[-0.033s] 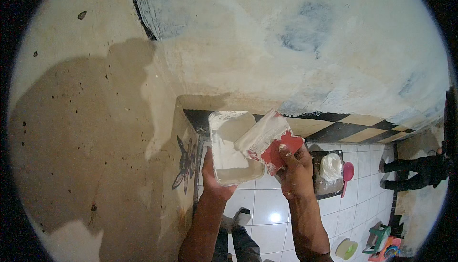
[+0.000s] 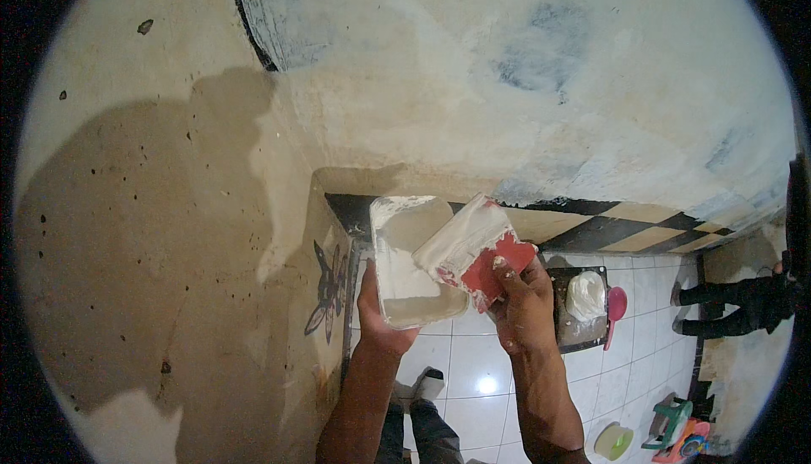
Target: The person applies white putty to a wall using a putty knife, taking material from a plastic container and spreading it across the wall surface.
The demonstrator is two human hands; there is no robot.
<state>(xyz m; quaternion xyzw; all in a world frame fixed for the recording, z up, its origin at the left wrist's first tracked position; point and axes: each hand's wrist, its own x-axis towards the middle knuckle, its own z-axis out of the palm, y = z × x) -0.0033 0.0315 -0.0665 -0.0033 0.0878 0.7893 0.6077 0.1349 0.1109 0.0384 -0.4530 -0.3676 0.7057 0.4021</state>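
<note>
My left hand (image 2: 380, 322) is wrapped round a pale rectangular container (image 2: 401, 282), tilted up, with white paste smeared inside it. My right hand (image 2: 519, 312) grips a flat red scraper (image 2: 507, 261), thumb on its face; a thick white layer of paste covers the scraper's front part, which overlaps the container's right side. Whether the scraper touches the container I cannot tell. Bits of paste stick to my right fingers.
Patchy wall (image 2: 634, 75), shadowed wall (image 2: 152, 236) at left, checkered band (image 2: 642, 232). On the tiled floor (image 2: 473, 363): dark tray (image 2: 574, 337) bearing a white mound, pink dipper (image 2: 616, 303), lime container (image 2: 614, 441), green and orange items (image 2: 667, 422). Another person's dark-clad legs (image 2: 718, 295) appear at right.
</note>
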